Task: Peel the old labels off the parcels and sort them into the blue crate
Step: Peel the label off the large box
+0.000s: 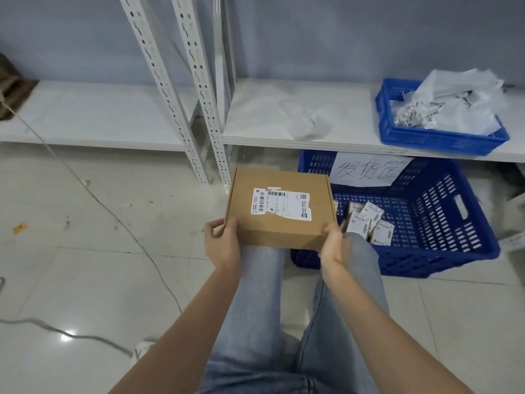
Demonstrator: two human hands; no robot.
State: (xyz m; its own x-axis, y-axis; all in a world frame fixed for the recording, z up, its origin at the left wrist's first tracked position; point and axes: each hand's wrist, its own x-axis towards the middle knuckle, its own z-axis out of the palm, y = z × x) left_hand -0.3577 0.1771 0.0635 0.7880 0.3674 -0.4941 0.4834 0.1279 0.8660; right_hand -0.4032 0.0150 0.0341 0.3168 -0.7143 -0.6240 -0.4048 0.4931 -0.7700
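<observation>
Above my knees, cardboard parcel (279,207), torn label (281,203) on top; left hand (223,241) grips its near-left corner, right hand (332,241) near-right. Blue crate (443,223) at 3 o'clock, adjacent.

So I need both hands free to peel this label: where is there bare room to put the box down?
The shelf is bare between the white uprights and the crumpled clear plastic. The floor tiles left of the box are open. It is crowded on the right: the small blue crate brims with peeled labels, and the large crate holds parcels.
</observation>
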